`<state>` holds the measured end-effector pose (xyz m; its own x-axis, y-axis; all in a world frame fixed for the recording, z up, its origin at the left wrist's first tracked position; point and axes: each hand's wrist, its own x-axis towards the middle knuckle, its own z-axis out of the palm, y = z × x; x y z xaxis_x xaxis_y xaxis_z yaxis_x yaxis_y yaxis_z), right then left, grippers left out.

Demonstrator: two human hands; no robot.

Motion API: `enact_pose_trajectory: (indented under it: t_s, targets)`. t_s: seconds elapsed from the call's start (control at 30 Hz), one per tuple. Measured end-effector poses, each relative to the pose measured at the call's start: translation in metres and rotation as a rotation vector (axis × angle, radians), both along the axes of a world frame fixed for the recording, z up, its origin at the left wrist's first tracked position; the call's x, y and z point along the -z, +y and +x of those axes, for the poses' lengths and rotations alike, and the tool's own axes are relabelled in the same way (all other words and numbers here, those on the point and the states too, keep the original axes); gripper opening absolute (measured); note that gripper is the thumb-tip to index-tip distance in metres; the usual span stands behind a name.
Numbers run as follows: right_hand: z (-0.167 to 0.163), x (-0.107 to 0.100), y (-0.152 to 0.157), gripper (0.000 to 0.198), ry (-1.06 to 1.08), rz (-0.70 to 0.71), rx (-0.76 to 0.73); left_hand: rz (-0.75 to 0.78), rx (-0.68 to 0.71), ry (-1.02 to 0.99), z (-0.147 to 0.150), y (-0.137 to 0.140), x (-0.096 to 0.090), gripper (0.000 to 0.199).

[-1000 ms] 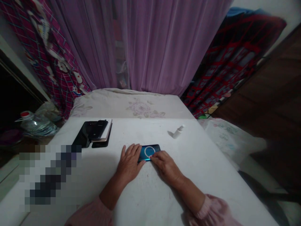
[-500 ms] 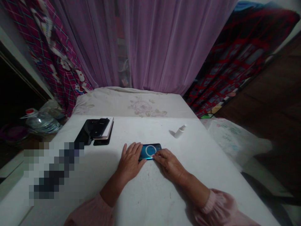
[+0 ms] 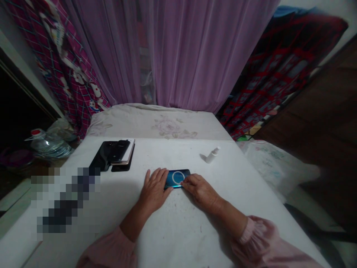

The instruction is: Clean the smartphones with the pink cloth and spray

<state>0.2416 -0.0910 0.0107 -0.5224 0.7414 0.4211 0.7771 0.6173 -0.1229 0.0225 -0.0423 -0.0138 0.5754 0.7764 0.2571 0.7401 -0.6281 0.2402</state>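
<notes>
A shiny blue phone point(image 3: 169, 181) lies flat on the white table, its long side running left to right. On its face is a pale ring point(image 3: 173, 178). My left hand point(image 3: 156, 190) covers the phone's left end, fingers over the top and thumb along the near edge, holding it. The fingers of my right hand point(image 3: 199, 190) are drawn together in a pinch over the phone's right part. Their tips touch the lower right of the ring; whatever they pinch is hidden.
Several dark and white phones point(image 3: 120, 152) lie stacked at the table's left. A small white spray bottle point(image 3: 213, 155) stands to the right. Floral cloth point(image 3: 167, 126) covers the far edge. A large water bottle point(image 3: 50, 143) is left of the table, a plastic bag point(image 3: 267, 163) right.
The whole view has shifted very slightly. Both hands keep their places on the blue phone, with the right fingertips still at the ring's lower right.
</notes>
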Motion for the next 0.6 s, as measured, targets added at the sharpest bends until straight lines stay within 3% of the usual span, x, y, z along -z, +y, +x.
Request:
enact_pose_trajectory:
  t_s: [0.27, 0.6]
  targets:
    - [-0.018, -0.002, 0.011, 0.022, -0.033, 0.024, -0.05, -0.027, -0.001, 0.015, 0.0, 0.0, -0.002, 0.054]
    - [-0.012, -0.002, 0.008, 0.023, -0.056, 0.02, -0.05, -0.006, 0.001, 0.01, 0.0, 0.001, 0.002, 0.055]
